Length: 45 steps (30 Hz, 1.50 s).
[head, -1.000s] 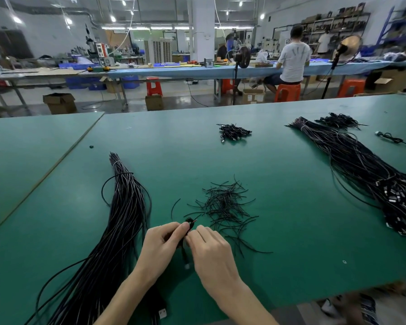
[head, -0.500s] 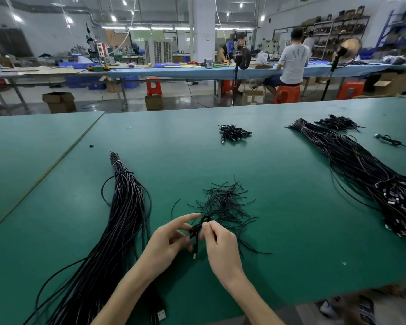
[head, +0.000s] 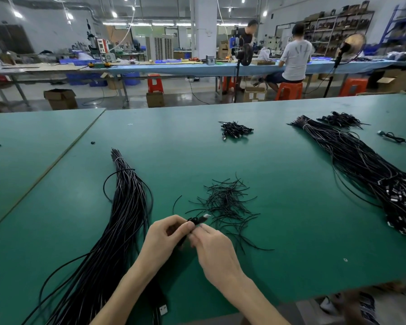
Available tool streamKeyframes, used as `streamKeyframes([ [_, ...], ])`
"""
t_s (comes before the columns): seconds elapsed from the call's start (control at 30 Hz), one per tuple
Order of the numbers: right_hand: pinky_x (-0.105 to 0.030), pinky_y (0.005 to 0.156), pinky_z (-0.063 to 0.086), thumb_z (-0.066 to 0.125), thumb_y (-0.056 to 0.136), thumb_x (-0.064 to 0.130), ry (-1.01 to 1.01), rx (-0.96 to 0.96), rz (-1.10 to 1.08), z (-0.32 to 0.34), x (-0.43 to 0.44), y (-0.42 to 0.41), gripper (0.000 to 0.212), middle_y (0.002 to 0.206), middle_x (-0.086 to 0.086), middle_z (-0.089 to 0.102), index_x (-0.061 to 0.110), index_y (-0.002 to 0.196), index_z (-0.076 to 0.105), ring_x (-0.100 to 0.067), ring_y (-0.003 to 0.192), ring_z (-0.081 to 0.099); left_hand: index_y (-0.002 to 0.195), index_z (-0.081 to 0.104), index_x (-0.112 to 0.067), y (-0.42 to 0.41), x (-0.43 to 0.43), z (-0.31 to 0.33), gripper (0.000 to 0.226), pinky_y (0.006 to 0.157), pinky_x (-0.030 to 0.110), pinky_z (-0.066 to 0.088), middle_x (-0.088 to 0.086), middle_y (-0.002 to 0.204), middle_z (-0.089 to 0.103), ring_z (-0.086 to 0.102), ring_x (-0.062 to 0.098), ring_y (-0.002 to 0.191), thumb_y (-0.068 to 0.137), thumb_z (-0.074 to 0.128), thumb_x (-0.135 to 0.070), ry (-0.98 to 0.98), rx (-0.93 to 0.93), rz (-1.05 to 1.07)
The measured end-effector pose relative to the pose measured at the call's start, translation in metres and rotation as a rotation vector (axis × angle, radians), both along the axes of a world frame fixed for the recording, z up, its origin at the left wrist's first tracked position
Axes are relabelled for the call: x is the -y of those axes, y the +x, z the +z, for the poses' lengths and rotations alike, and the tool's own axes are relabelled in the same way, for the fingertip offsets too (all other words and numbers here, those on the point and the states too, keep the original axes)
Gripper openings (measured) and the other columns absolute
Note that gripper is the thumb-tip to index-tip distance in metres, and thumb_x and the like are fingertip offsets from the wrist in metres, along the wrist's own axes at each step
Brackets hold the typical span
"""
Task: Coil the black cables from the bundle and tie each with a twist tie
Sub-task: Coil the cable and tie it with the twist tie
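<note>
Green-matted bench (head: pixel 291 242) in a factory hall, other workers at a long table behind. Status: left hand (head: pixel 167 235) has its fingers curled, thumb and forefinger pinching a small coil (head: pixel 195 221) of black cable just above the mat; a silver connector tip (head: pixel 206 216) pokes out on the far side. The right hand (head: pixel 215 247) has its fingertips closed in a pinch on the same coil from the other side, touching the left's. Can't tell if a tie is round it: too small, fingers in the way. Pose reads as the tying step. To do it well: hold the left pinch firm on the coil's waist so the loops don't spring, run the tie across the middle rather than the ends, twist the tails snug, don't kink the cable at the connector, fold the tails flat. It probably goes next on the finished pile (head: pixel 236 131), far centre. Loose twist ties (head: pixel 227 202) lie just beyond the hands, thin black wires in a scattered heap, easy reach. Source bundle (head: pixel 124 207) lies left of the left forearm: long straight black cables, banded white at the far end, fanning toward the near edge. Cable looks thin, glossy and springy; a few strands bow out of the bundle, so expect the coil to fight back. Second bundle (head: pixel 361 165) sits well apart on the right, connectors massed at its near end.
</note>
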State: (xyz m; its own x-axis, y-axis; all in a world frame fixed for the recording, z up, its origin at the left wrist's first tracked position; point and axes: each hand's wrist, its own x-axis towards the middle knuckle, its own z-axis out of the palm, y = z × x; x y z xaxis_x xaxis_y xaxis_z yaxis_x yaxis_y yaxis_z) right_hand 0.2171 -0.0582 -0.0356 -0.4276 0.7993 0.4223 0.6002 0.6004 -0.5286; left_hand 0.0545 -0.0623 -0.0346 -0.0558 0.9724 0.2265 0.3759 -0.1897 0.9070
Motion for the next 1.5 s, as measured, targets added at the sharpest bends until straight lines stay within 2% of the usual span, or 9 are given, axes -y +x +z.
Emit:
streamKeyframes([
  [0.13, -0.025, 0.065, 0.051, 0.077, 0.092, 0.014, 0.282, 0.148, -0.049, -0.003, 0.005, -0.003, 0.012, 0.078, 0.006, 0.068, 0.018, 0.083, 0.071, -0.012, 0.07, 0.064, 0.082, 0.074, -0.029, -0.001, -0.003, -0.002, 0.018, 0.048, 0.027, 0.043, 0.004, 0.061, 0.064, 0.051, 0.013, 0.051, 0.086, 0.07, -0.047, -0.041, 0.026, 0.006],
  [0.3, -0.026, 0.061, 0.049, 0.076, 0.093, 0.014, 0.319, 0.17, -0.055, -0.004, 0.006, -0.005, 0.019, 0.073, 0.007, 0.062, 0.019, 0.077, 0.065, -0.012, 0.064, 0.059, 0.092, 0.073, -0.033, -0.003, -0.004, -0.001, 0.014, 0.041, 0.027, 0.042, 0.02, 0.069, 0.062, 0.049, 0.017, 0.048, 0.091, 0.068, -0.046, -0.068, 0.12, 0.0],
  [0.6, -0.017, 0.057, 0.033, 0.047, 0.11, 0.024, -0.31, -0.401, -0.029, -0.003, -0.008, 0.005, 0.037, 0.062, 0.02, 0.055, 0.025, 0.074, 0.056, -0.005, 0.057, 0.046, 0.132, 0.068, -0.038, -0.003, 0.0, 0.002, 0.076, 0.068, 0.025, 0.049, -0.005, 0.105, 0.064, 0.064, 0.013, 0.075, 0.09, 0.05, 0.024, -0.023, 0.11, -0.122],
  [0.77, -0.027, 0.057, 0.032, 0.045, 0.111, 0.029, -0.464, -0.408, 0.024, -0.008, -0.014, 0.007, 0.04, 0.06, 0.014, 0.052, 0.025, 0.072, 0.055, -0.005, 0.057, 0.037, 0.119, 0.078, -0.028, -0.004, 0.002, 0.004, 0.049, 0.066, 0.028, 0.047, 0.006, 0.085, 0.063, 0.054, 0.018, 0.066, 0.089, 0.069, 0.009, 0.031, 0.182, -0.124],
  [0.87, -0.027, 0.059, 0.035, 0.044, 0.111, 0.026, -0.468, -0.4, 0.046, -0.008, -0.013, 0.005, 0.038, 0.067, 0.012, 0.056, 0.02, 0.076, 0.057, -0.003, 0.059, 0.041, 0.107, 0.083, -0.025, -0.002, 0.002, 0.008, 0.038, 0.071, 0.03, 0.047, 0.005, 0.1, 0.067, 0.059, 0.015, 0.082, 0.084, 0.076, 0.004, 0.052, 0.188, -0.081],
  [1.03, -0.017, 0.06, 0.035, 0.049, 0.109, 0.02, -0.28, -0.336, 0.023, -0.004, -0.008, 0.004, 0.038, 0.069, 0.016, 0.055, 0.032, 0.073, 0.051, -0.005, 0.063, 0.048, 0.099, 0.083, -0.016, -0.001, 0.001, 0.007, 0.034, 0.092, 0.031, 0.058, 0.001, 0.121, 0.075, 0.071, 0.023, 0.112, 0.082, 0.074, 0.011, 0.087, 0.239, -0.104],
  [1.17, -0.015, 0.063, 0.036, 0.05, 0.108, 0.019, -0.059, -0.172, 0.005, -0.006, -0.002, 0.001, 0.026, 0.08, 0.016, 0.052, 0.023, 0.083, 0.057, -0.006, 0.067, 0.049, 0.089, 0.081, -0.019, 0.001, 0.003, 0.008, 0.004, 0.082, 0.028, 0.057, 0.008, 0.091, 0.078, 0.074, 0.021, 0.089, 0.086, 0.079, -0.019, 0.067, 0.227, -0.045],
  [1.27, -0.017, 0.063, 0.036, 0.052, 0.106, 0.021, 0.165, -0.07, -0.049, -0.005, 0.001, -0.001, 0.026, 0.077, 0.01, 0.055, 0.018, 0.082, 0.062, -0.008, 0.065, 0.048, 0.081, 0.077, -0.019, 0.004, 0.003, 0.007, 0.025, 0.066, 0.028, 0.053, 0.01, 0.074, 0.072, 0.067, 0.021, 0.069, 0.088, 0.074, -0.043, 0.105, 0.178, -0.031],
  [1.5, -0.02, 0.066, 0.037, 0.051, 0.102, 0.023, 0.496, 0.07, -0.124, -0.013, 0.0, -0.007, 0.027, 0.071, 0.01, 0.053, 0.021, 0.077, 0.061, -0.008, 0.065, 0.048, 0.087, 0.076, -0.017, -0.001, 0.0, 0.002, 0.024, 0.064, 0.027, 0.051, 0.012, 0.076, 0.072, 0.063, 0.018, 0.069, 0.091, 0.073, -0.04, -0.079, 0.262, -0.064],
])
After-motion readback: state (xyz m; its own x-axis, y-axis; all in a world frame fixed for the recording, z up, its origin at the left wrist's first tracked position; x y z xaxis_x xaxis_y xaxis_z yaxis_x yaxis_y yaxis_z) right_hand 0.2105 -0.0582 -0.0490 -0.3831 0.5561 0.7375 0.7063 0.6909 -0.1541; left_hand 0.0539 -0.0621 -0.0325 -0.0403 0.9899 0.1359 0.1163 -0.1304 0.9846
